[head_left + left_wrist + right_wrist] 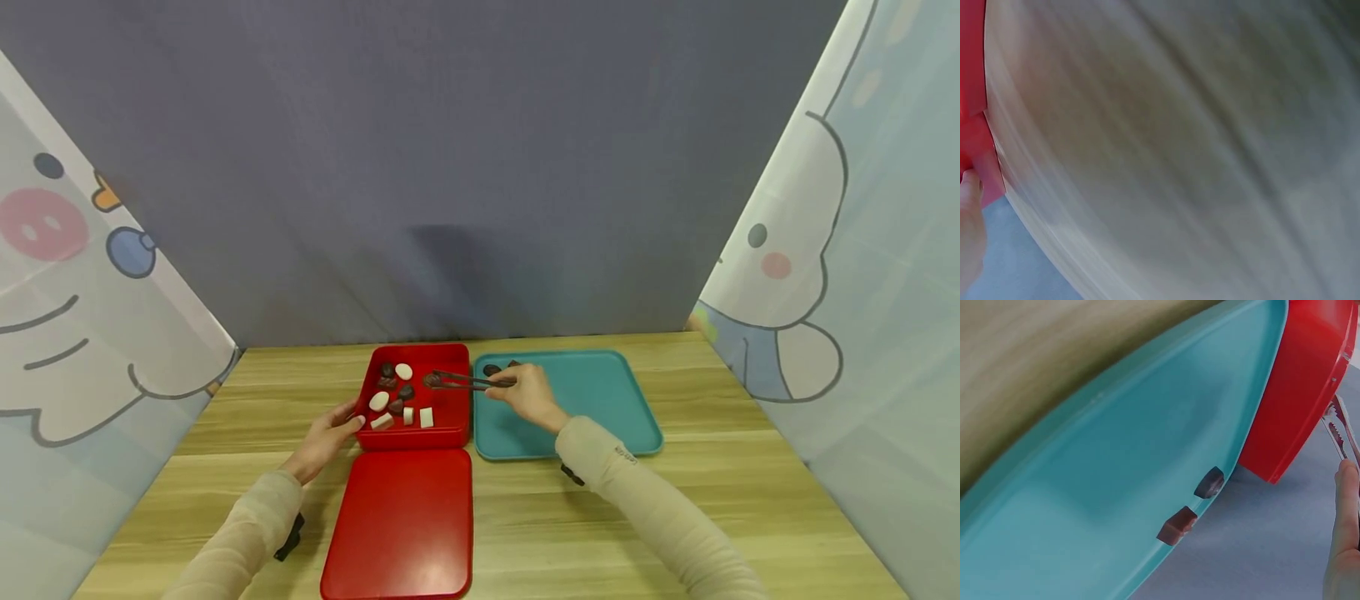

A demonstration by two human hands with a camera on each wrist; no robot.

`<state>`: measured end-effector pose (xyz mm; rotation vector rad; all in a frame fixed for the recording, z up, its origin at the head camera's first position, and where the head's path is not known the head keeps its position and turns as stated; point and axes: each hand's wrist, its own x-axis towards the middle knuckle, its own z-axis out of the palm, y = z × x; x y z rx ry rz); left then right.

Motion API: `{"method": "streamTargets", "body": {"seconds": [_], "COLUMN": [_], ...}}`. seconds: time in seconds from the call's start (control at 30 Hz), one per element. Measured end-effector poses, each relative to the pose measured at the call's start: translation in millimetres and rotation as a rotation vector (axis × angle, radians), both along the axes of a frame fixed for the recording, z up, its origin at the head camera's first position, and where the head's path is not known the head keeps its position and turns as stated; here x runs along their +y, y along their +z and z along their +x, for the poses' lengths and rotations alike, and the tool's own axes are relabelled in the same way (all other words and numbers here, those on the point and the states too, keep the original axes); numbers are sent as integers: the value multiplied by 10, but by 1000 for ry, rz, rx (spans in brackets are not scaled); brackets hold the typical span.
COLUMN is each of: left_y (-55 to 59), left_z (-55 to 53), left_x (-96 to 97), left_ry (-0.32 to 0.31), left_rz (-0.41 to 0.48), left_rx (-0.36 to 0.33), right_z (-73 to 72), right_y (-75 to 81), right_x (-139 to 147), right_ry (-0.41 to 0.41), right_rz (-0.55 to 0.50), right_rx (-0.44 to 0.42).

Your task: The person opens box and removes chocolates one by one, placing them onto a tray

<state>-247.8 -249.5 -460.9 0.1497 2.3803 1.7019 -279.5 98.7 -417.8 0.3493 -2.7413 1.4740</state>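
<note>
My right hand (531,394) holds a pair of dark metal tongs (472,382), which reach left over the red box (453,433). At the tongs' tips is a round brown chocolate (431,380). My left hand (324,437) grips the box at its left wall, thumb near the front corner; in the left wrist view the thumb presses the red side. Inside the box lie several dark chocolates (406,392) and white pieces (379,401), some oval, some blocky. In the right wrist view the toothed tong tips (1335,428) show above the box's edge.
A blue tray (592,400) stands right of the box, with a round dark chocolate (1210,483) and a brown block-shaped one (1177,525) along its far edge. The red lid (405,525) lies in front of the box. A grey cloth wall (465,167) rises behind the table.
</note>
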Motion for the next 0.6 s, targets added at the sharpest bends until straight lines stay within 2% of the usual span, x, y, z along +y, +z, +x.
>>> {"method": "streamTargets", "body": {"seconds": [0.2, 0.6], "left_y": [6, -33], "left_z": [-9, -34], "left_x": [18, -12], "left_ry": [-14, 0], "left_rz": [-21, -11], "left_rx": [6, 8], "right_z": [47, 48], "right_y": [56, 95], "right_x": [61, 261], "right_ry": [-15, -20], "right_rz": [-5, -28], "right_rx": [-16, -14]}}
